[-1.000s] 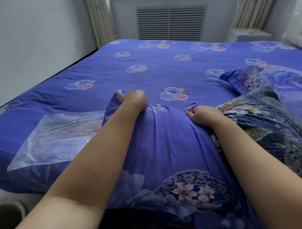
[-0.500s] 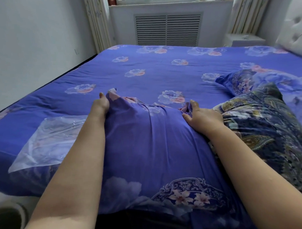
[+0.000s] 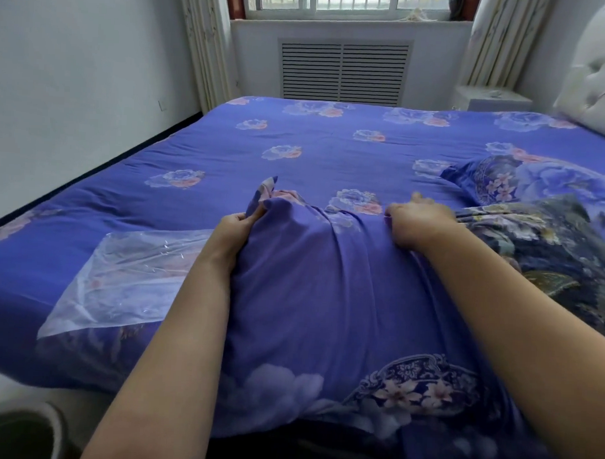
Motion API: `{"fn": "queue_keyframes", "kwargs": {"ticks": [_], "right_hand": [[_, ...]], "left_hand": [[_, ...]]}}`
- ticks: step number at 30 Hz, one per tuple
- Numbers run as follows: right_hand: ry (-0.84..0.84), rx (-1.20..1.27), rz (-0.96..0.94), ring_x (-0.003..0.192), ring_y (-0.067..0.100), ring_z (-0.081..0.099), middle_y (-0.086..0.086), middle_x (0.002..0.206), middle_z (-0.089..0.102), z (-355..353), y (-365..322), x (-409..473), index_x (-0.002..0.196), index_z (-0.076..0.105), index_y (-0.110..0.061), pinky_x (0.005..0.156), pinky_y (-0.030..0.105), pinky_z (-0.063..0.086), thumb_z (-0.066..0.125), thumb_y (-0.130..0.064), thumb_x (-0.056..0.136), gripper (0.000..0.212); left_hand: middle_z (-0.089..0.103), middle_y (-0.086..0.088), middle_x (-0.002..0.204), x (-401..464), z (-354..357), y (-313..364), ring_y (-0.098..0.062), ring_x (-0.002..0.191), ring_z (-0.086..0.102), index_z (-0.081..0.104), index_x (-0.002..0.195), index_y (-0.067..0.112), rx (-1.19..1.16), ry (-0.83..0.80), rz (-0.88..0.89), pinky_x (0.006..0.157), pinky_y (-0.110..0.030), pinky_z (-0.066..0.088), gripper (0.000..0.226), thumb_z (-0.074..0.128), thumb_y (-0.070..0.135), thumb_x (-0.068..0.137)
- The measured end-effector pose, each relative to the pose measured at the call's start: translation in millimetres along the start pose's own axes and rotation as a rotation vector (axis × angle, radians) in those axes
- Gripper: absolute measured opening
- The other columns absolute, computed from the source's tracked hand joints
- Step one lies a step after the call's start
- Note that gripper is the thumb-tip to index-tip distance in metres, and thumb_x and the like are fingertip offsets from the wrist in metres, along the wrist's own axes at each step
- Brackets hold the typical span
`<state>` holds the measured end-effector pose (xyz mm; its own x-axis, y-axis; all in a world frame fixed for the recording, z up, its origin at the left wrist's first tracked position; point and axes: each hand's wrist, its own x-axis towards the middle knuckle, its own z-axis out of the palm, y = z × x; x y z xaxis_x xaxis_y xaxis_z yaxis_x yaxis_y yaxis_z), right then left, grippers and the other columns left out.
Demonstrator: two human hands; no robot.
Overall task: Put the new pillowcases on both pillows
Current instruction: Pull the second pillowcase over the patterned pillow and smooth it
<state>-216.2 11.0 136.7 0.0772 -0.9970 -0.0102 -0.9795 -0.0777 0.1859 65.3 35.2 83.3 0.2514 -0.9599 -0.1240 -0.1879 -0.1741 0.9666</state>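
A pillow in a blue flowered pillowcase (image 3: pixel 326 299) lies lengthwise in front of me on the bed. My left hand (image 3: pixel 234 239) grips the pillowcase's far left corner, fingers curled round the bunched cloth. My right hand (image 3: pixel 416 223) rests on the far right corner with its fingers curled into the fabric; its fingertips are blurred. A second pillow in a blue flowered pillowcase (image 3: pixel 536 179) lies at the right. A dark patterned pillowcase (image 3: pixel 547 251) lies crumpled beside my right forearm.
A clear plastic bag (image 3: pixel 128 278) lies flat on the blue flowered bedspread (image 3: pixel 297 140) to the left. White headboard (image 3: pixel 594 78) at the far right, a white bedside cabinet (image 3: pixel 494 98) and radiator grille (image 3: pixel 344 73) beyond. A round bin rim (image 3: pixel 16 425) stands at bottom left.
My left hand slid from the top of the pillow to its left corner and took hold of the cloth there. The right hand stayed at the right corner. The camera tilted up.
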Motion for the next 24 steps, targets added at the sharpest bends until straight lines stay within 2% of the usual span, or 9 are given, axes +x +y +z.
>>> {"fn": "queue_keyframes", "kwargs": {"ticks": [1,3,4,6,10,13,16,19,24], "right_hand": [[0.071,0.041,-0.041,0.127,0.032,0.04,0.012,0.137,0.039,-10.3,-14.4,3.6,0.131,0.049,-0.025,0.101,0.042,0.035,0.042,-0.032,0.094,0.038],[0.215,0.314,-0.166,0.121,0.031,0.045,0.011,0.13,0.047,-24.6,-37.5,10.9,0.118,0.059,-0.019,0.096,0.038,0.037,0.044,-0.038,0.095,0.033],[0.233,0.463,-0.242,0.114,0.03,0.05,0.013,0.123,0.053,-32.9,-55.2,13.8,0.106,0.061,-0.013,0.086,0.034,0.038,0.043,-0.038,0.097,0.032],[0.135,0.602,-0.335,0.098,0.029,0.055,0.015,0.109,0.062,-44.3,-85.3,19.2,0.09,0.057,-0.008,0.072,0.032,0.035,0.039,-0.038,0.099,0.037],[-0.069,0.611,-0.408,0.083,0.026,0.056,0.012,0.094,0.066,-46.8,-110.9,28.4,0.092,0.067,-0.005,0.07,0.032,0.04,0.048,-0.05,0.092,0.049],[0.005,0.636,-0.398,0.085,0.025,0.056,0.015,0.098,0.067,-43.4,-113.2,31.2,0.092,0.068,-0.004,0.069,0.028,0.039,0.057,-0.037,0.091,0.036],[0.05,0.592,-0.373,0.096,0.031,0.057,0.018,0.106,0.065,-38.8,-115.9,32.1,0.096,0.067,-0.002,0.073,0.029,0.038,0.052,-0.035,0.094,0.036],[-0.014,0.506,-0.348,0.104,0.033,0.054,0.02,0.116,0.059,-36.1,-117.8,35.1,0.104,0.062,0.0,0.079,0.031,0.037,0.04,-0.039,0.099,0.045],[-0.134,0.522,-0.429,0.086,0.025,0.055,0.006,0.094,0.063,-40.6,-111.0,31.6,0.093,0.063,-0.008,0.075,0.034,0.04,0.036,-0.058,0.094,0.057]], "left_hand": [[0.063,-0.001,0.068,-5.4,-2.2,-1.0,-0.016,0.062,0.053,0.069,0.082,0.003,-0.021,0.012,0.015,0.06,-0.029,0.043,0.067,0.063,0.069,0.072],[0.063,0.001,0.07,-12.7,7.2,-1.9,-0.013,0.062,0.054,0.07,0.085,0.005,-0.059,0.022,0.045,0.059,-0.028,0.043,0.063,0.064,0.066,0.073],[0.063,0.001,0.07,-16.8,7.1,-2.4,-0.012,0.062,0.054,0.069,0.085,0.006,-0.083,0.047,0.064,0.058,-0.027,0.043,0.059,0.065,0.064,0.074],[0.065,0.0,0.072,-21.2,7.9,-3.6,-0.012,0.064,0.055,0.068,0.085,0.006,-0.135,0.092,0.104,0.06,-0.03,0.045,0.056,0.067,0.061,0.074],[0.062,0.003,0.071,-25.6,4.7,-9.0,-0.01,0.064,0.053,0.066,0.083,0.006,-0.205,0.185,0.137,0.062,-0.03,0.045,0.046,0.072,0.051,0.076],[0.061,0.004,0.073,-25.5,5.0,-15.0,-0.009,0.065,0.052,0.066,0.085,0.007,-0.224,0.223,0.145,0.063,-0.028,0.045,0.043,0.072,0.049,0.076],[0.065,0.002,0.084,-24.4,6.1,-16.4,-0.01,0.072,0.057,0.066,0.097,0.008,-0.236,0.235,0.15,0.065,-0.025,0.046,0.046,0.071,0.049,0.077],[0.066,0.001,0.088,-25.3,8.2,-15.2,-0.01,0.075,0.059,0.065,0.099,0.01,-0.239,0.243,0.15,0.066,-0.023,0.047,0.043,0.07,0.047,0.079],[0.066,0.001,0.092,-23.4,7.6,-18.5,-0.011,0.078,0.06,0.064,0.102,0.009,-0.257,0.257,0.127,0.066,-0.022,0.047,0.051,0.07,0.052,0.076]]}}
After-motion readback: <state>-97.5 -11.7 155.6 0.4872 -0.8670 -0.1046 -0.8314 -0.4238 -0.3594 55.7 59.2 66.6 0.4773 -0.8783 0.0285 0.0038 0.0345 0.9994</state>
